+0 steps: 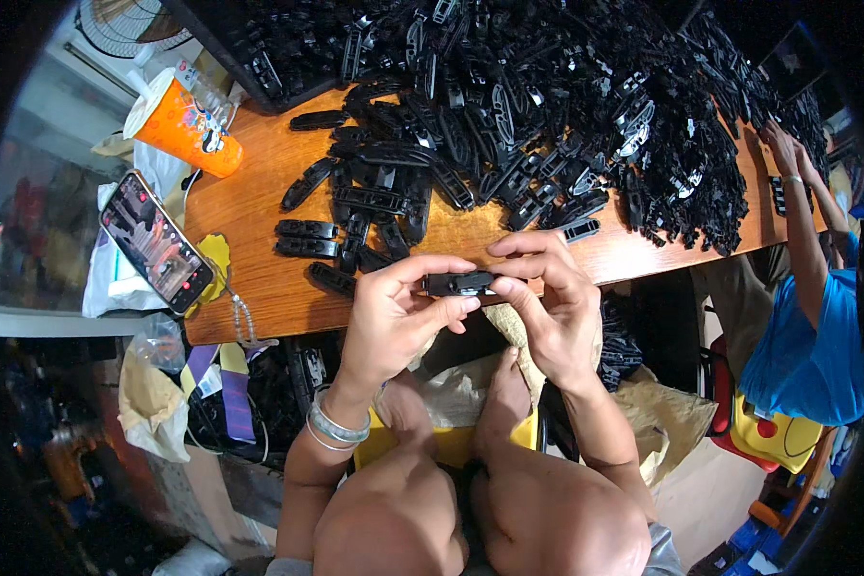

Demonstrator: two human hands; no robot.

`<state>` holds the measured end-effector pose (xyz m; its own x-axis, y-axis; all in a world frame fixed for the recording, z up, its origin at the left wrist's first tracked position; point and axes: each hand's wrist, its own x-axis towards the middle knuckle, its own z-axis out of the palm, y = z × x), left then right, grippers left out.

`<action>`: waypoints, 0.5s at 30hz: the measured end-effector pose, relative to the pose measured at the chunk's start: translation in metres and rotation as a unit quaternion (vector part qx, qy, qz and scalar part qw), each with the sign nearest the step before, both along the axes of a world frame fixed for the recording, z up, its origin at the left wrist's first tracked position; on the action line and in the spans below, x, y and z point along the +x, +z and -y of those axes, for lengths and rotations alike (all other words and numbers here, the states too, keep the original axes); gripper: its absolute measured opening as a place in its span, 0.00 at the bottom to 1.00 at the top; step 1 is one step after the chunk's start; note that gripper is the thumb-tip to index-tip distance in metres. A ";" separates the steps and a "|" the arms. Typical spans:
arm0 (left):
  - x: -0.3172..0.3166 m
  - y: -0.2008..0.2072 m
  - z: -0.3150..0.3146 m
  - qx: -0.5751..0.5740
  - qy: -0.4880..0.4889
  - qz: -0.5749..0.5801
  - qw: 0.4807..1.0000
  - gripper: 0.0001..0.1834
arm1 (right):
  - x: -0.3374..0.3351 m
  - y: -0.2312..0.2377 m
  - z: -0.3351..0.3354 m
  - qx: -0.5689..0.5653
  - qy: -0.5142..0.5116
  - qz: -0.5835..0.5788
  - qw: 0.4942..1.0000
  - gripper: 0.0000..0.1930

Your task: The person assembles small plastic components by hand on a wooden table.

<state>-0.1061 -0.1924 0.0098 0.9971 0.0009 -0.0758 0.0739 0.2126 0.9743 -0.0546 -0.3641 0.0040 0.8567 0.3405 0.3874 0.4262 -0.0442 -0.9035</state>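
Between my two hands, just in front of the table's near edge, is a small black plastic part (459, 283), long and narrow. My left hand (394, 312) pinches its left end between thumb and fingers; bangles circle that wrist. My right hand (545, 302) has its thumb and fingertips at the part's right end, partly covering it. Several similar black parts (307, 230) lie loose on the wooden table (259, 192) beyond my left hand. Behind them rises a large heap of black plastic parts (509, 115), some with shiny silvery faces.
At the left stand an orange cup (187, 125) with a lid and a propped phone (156, 242) with its screen lit. A co-worker in a blue top (806, 350) reaches to the heap at the right. Below the table are a yellow container (523, 437) and brown paper (658, 422).
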 end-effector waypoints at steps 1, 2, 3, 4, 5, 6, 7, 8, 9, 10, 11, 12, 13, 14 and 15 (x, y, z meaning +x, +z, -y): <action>-0.002 0.001 0.000 0.011 0.002 0.000 1.000 0.17 | -0.002 0.001 0.000 -0.020 -0.018 0.024 0.999 0.06; -0.003 0.003 0.000 0.012 0.002 0.001 1.000 0.17 | -0.003 0.003 0.000 -0.054 -0.047 0.070 0.995 0.06; -0.004 0.003 0.001 0.005 0.005 -0.001 1.000 0.17 | -0.004 0.004 0.000 -0.054 -0.047 0.070 0.995 0.06; -0.005 0.003 0.001 -0.004 0.007 -0.003 1.000 0.16 | -0.005 0.004 -0.001 -0.063 -0.055 0.099 0.992 0.07; -0.005 0.002 0.001 -0.004 0.007 -0.003 1.000 0.16 | -0.006 0.004 -0.001 -0.072 -0.063 0.128 0.987 0.08; -0.005 0.001 0.001 -0.012 0.008 0.004 1.000 0.16 | -0.005 0.003 0.000 -0.085 -0.064 0.143 0.984 0.09; -0.004 0.000 0.002 -0.021 0.009 0.011 1.000 0.16 | -0.004 0.003 0.001 -0.085 -0.064 0.143 0.984 0.09; -0.004 0.000 0.003 -0.021 0.009 0.011 1.000 0.16 | -0.005 0.004 0.004 -0.091 -0.056 0.121 0.987 0.09; -0.005 0.001 0.002 -0.013 0.006 0.015 1.000 0.16 | -0.005 0.004 0.004 -0.095 -0.046 0.099 0.989 0.08; -0.006 0.001 0.002 -0.005 0.004 0.019 1.000 0.16 | -0.005 0.003 0.003 -0.093 -0.044 0.099 0.990 0.08; -0.006 0.001 0.001 -0.003 0.005 0.018 1.000 0.16 | -0.005 0.001 0.003 -0.077 -0.048 0.100 0.991 0.08; -0.006 0.000 0.002 -0.013 0.001 0.014 1.000 0.16 | -0.004 0.000 0.003 -0.064 -0.054 0.102 0.991 0.08; -0.005 0.000 0.003 -0.022 -0.003 0.011 1.000 0.16 | -0.006 -0.001 0.003 -0.065 -0.055 0.102 0.991 0.08; -0.006 -0.002 0.004 0.004 0.031 -0.004 0.999 0.16 | -0.010 -0.001 0.001 -0.046 -0.099 0.100 0.989 0.08; -0.008 -0.004 0.006 0.005 0.031 -0.005 0.999 0.16 | -0.014 -0.002 0.001 -0.026 -0.143 0.097 0.985 0.08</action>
